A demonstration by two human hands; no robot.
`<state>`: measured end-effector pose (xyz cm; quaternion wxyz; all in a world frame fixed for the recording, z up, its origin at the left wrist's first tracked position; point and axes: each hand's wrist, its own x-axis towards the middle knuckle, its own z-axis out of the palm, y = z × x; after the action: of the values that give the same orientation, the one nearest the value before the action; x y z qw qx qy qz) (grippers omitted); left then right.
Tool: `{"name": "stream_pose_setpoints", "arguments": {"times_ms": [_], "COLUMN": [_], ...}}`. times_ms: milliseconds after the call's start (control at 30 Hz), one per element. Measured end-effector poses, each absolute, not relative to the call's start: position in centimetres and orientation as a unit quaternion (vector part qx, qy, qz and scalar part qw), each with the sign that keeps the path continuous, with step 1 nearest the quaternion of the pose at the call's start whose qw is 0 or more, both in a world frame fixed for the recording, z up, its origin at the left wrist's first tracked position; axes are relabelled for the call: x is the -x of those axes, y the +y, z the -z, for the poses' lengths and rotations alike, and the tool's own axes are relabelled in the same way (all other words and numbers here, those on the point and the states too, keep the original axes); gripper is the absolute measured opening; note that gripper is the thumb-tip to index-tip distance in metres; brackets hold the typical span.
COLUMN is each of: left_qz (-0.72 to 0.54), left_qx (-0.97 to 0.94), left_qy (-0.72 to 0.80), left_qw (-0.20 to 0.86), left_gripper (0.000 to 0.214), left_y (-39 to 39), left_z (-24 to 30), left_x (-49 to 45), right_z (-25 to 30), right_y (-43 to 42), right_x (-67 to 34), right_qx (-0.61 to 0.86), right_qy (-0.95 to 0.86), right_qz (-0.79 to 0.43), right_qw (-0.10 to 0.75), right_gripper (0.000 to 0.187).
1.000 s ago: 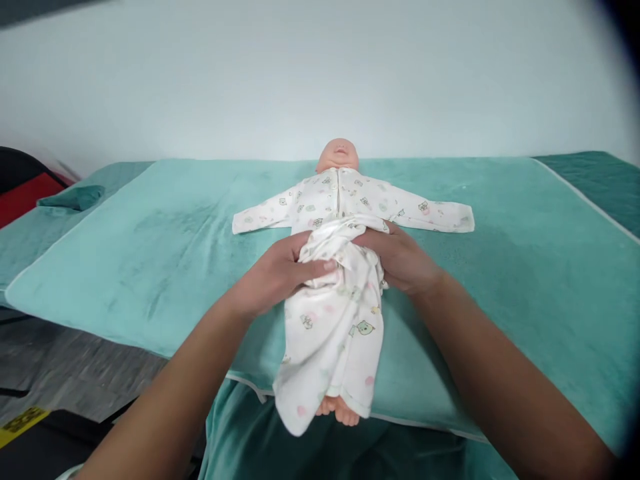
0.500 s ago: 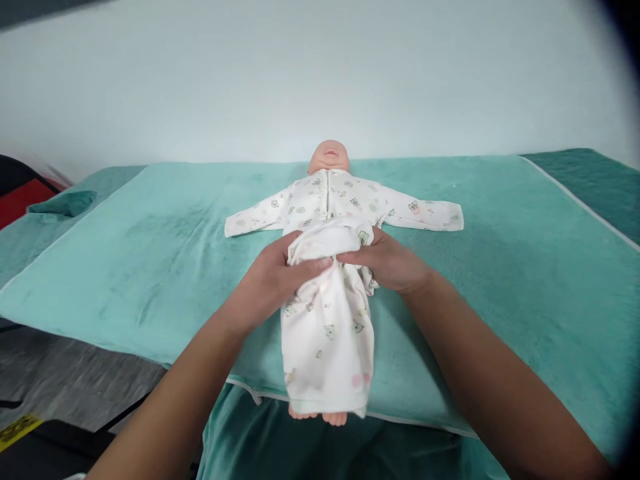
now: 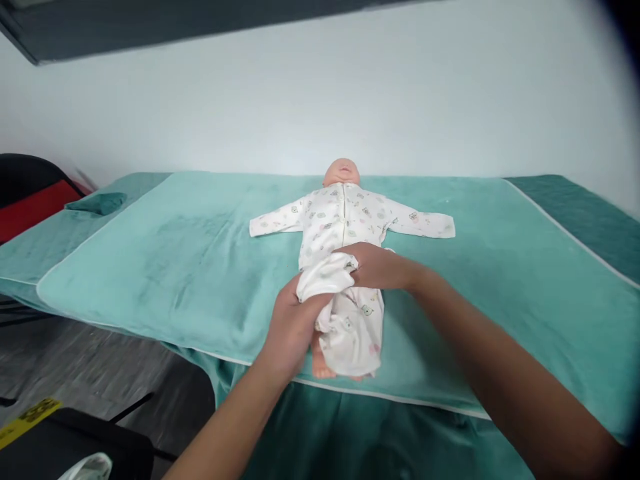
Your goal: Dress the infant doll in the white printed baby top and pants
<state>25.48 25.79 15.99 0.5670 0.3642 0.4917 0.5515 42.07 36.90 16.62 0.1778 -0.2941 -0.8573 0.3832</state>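
Observation:
A baby doll [image 3: 341, 173] lies on its back, head toward the wall and feet toward me. It wears a white printed long-sleeved top [image 3: 327, 217], arms spread out to both sides. Matching white baby pants [image 3: 357, 333] lie bunched over its legs. My left hand [image 3: 291, 327] is closed on the left part of the gathered waist, thumb on top. At the waist's right part, my right hand [image 3: 380, 267] also grips the cloth, its fingers partly hidden. One bare doll foot [image 3: 323, 365] shows beside the left hem; the other is mostly covered.
A teal plush cover [image 3: 225, 267] with a white-piped edge spreads over the table and hangs down in front. Behind it rises a white wall [image 3: 300, 100]. A red and black chair [image 3: 40, 200] stands at the left, and a black case [image 3: 75, 440] with a yellow label sits lower left.
My hands have pulled the pants' waist lower and toward the left, uncovering more of the top and the left foot. The view has tilted up slightly.

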Motion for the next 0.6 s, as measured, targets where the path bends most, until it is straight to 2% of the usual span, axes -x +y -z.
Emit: {"name": "stream_pose_setpoints", "arguments": {"times_ms": [67,200,300,433,600], "left_qz": [-0.575,-0.642,-0.662,-0.670,-0.677], "left_qx": [-0.322,-0.199,-0.119,-0.054,-0.100], "left_qy": [0.496,0.482,0.458,0.436,0.457], "left_qw": [0.565,0.562,0.581,0.598,0.567], "left_gripper": [0.031,0.032,0.038,0.039,0.035], "left_y": [23.6,19.2,16.6,14.1,13.0], "left_z": [-16.4,-17.0,-16.8,-15.0,-9.9], "left_x": [-25.8,-26.9,-27.9,-28.8,-28.1], "right_z": [-17.1,-17.4,-17.6,-17.4,-16.5], "right_y": [36.4,35.7,35.0,33.8,32.6], "right_x": [-41.4,-40.0,-39.2,-38.8,-39.1], "right_qx": [0.315,0.356,0.366,0.381,0.369], "right_qy": [-0.882,-0.912,-0.917,-0.917,-0.925], "right_qz": [-0.326,-0.200,-0.157,-0.107,-0.087], "right_qw": [0.126,0.033,-0.020,-0.043,-0.036], "right_gripper": [0.012,0.011,0.010,0.010,0.010]}}
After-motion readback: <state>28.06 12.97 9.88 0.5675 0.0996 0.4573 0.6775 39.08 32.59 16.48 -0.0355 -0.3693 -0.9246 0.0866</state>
